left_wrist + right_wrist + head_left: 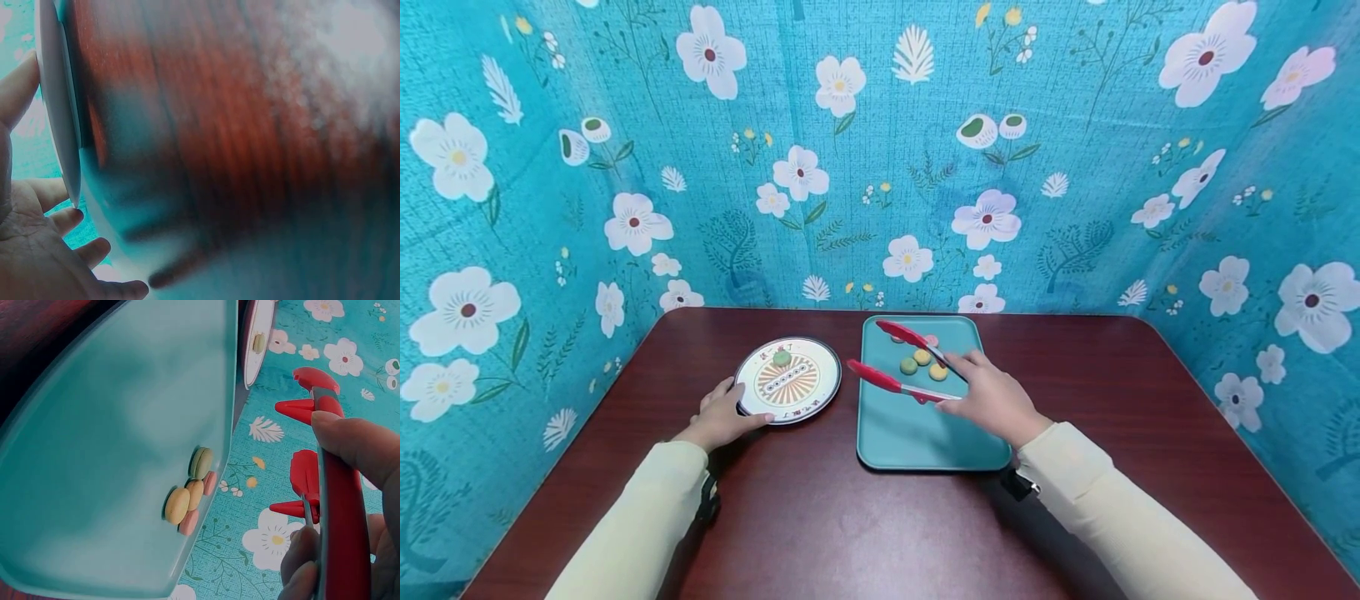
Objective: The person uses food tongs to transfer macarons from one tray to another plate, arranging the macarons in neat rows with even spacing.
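My left hand (721,417) rests at the near-left rim of a round white plate (825,375) with printed patterns, thumb and fingers spread along its edge. One green macaron (782,358) sits on the plate. In my right hand (996,404) I grip red-tipped tongs (880,377) by their handles, over a teal tray (887,437). The tongs' arms are spread apart with nothing between the tips. On the tray a green macaron (202,464) lies beside yellow macarons (177,506) and pink macarons (209,483), clustered toward the far end.
Plate and tray stand side by side on a dark red-brown wooden table (820,517), a narrow gap between them. A blue flowered cloth (865,192) hangs behind the table and along both sides.
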